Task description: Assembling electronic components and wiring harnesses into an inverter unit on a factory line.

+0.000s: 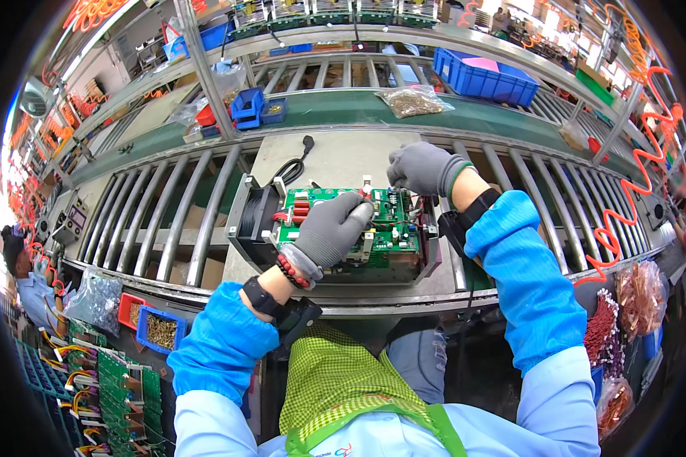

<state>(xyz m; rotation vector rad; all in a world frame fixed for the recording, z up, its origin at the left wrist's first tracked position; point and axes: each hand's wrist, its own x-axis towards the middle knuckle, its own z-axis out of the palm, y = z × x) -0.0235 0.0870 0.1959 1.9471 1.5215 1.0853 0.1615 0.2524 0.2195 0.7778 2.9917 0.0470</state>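
A metal-framed electronic unit with a green circuit board [389, 241] lies in front of me on a pale board [351, 156]. My left hand [332, 230], in a grey glove, reaches over the middle of the circuit board. Its thumb and fingers are pinched together near a small red and white part [367, 187]; what they hold is hidden. Just beyond the unit's far right corner is my right hand [425, 169], also gloved, with its fingers curled down and closed. Whatever is in them cannot be made out. A black power cord [291, 169] lies behind the unit's left side.
Metal rollers [177, 217] flank the pale board. Across the green belt [320, 113] sit a bag of small parts [414, 100], blue bins [248, 107] and a large blue crate [486, 79]. Screw trays [161, 330] and circuit boards [118, 388] are at lower left; an orange coiled hose [608, 242] hangs right.
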